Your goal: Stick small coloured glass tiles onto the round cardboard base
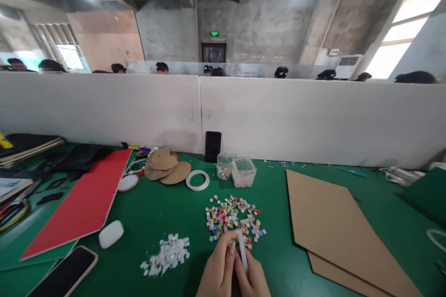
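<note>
My left hand [218, 269] and my right hand [252, 276] meet at the bottom middle, fingers pressed together. Between them stands a thin white strip [241, 248], pinched upright; which hand grips it most is unclear. Just beyond the fingertips lies a heap of small coloured squares [233, 218] on the green table [163, 213]. To the left of my hands sits a smaller pile of white squares [167, 254].
A red sheet [83, 204], a white case [110, 234] and a phone [64, 273] lie left. Brown cardboard sheets [334, 227] fill the right. Cardboard rounds [167, 167], a tape ring [197, 179], two clear tubs [237, 169] and a dark phone [213, 146] stand by the white partition [278, 116]. Other people's heads show behind it.
</note>
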`<control>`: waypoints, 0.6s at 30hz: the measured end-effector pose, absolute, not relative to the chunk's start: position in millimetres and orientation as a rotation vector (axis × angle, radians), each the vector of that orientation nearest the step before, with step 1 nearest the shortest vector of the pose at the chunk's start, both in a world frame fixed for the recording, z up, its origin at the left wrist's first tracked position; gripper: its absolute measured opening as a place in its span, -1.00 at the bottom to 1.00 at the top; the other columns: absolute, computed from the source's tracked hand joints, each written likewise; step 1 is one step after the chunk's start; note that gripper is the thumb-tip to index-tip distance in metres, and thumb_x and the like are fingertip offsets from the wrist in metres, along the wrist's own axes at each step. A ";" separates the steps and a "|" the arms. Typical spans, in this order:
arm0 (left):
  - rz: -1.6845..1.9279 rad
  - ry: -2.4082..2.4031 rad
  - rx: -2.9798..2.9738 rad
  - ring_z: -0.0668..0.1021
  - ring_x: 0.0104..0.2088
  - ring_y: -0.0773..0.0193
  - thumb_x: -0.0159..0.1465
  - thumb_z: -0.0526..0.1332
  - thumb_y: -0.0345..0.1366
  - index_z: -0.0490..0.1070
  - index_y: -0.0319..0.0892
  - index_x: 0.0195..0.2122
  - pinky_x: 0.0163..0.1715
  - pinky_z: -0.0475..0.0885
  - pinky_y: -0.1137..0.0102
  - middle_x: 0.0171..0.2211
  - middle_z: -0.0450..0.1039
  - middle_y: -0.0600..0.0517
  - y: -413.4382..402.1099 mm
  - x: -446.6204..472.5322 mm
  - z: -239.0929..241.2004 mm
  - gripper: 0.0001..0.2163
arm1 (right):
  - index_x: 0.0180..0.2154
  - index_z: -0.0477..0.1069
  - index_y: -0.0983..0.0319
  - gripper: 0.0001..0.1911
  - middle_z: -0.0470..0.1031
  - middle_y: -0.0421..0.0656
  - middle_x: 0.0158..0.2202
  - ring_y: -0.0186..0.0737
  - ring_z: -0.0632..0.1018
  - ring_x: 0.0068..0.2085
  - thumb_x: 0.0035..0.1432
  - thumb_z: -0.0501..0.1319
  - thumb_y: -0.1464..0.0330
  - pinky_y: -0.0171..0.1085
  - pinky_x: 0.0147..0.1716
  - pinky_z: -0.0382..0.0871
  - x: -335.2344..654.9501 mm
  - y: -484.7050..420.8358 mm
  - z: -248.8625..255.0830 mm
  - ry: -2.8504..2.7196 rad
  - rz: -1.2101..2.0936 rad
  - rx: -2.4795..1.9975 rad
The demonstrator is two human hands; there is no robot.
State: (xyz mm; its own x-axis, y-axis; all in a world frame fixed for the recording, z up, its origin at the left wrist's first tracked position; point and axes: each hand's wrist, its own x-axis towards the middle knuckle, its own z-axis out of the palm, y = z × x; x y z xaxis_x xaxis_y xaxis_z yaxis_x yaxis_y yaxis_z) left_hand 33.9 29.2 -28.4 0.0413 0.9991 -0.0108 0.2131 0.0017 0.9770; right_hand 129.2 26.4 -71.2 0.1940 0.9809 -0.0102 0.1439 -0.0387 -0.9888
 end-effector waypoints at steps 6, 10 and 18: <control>1.104 1.334 1.350 0.45 -0.09 0.10 0.24 -0.06 -0.01 0.33 -0.11 -0.05 -0.08 0.32 0.33 -0.08 0.41 -0.11 27.0 36.5 -29.8 -0.59 | -0.27 0.51 0.27 -0.27 0.52 0.04 -0.26 0.06 0.48 -0.14 -0.16 0.06 -0.21 -0.20 -0.16 0.33 129.0 27.3 -80.4 -1.060 1.020 -1.456; 1.061 1.327 1.288 0.47 -0.15 0.11 0.25 -0.09 -0.01 0.30 -0.12 -0.03 -0.16 0.36 0.33 -0.11 0.42 -0.12 28.3 35.0 -30.4 -0.59 | -0.27 0.50 0.26 -0.31 0.51 0.02 -0.20 0.07 0.45 -0.09 -0.19 0.12 -0.18 -0.19 -0.12 0.33 128.5 27.2 -90.5 -0.940 1.100 -1.471; 1.020 1.335 1.263 0.40 -0.04 0.10 0.26 -0.07 -0.06 0.23 -0.13 -0.02 -0.09 0.31 0.31 -0.05 0.35 -0.11 33.6 28.3 -28.7 -0.63 | -0.34 0.46 0.26 -0.48 0.51 -0.08 -0.38 -0.05 0.51 -0.25 -0.08 0.15 -0.06 -0.28 -0.29 0.39 134.6 34.5 -66.7 -0.914 1.278 -1.362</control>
State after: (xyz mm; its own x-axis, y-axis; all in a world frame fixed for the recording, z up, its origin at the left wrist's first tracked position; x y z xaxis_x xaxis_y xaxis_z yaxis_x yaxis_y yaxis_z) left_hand 28.3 33.6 -28.7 0.0373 0.9935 -0.1079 0.1565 0.1008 0.9825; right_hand 134.6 34.5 -66.7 0.1513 0.9650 -0.2144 -0.1084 -0.1994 -0.9739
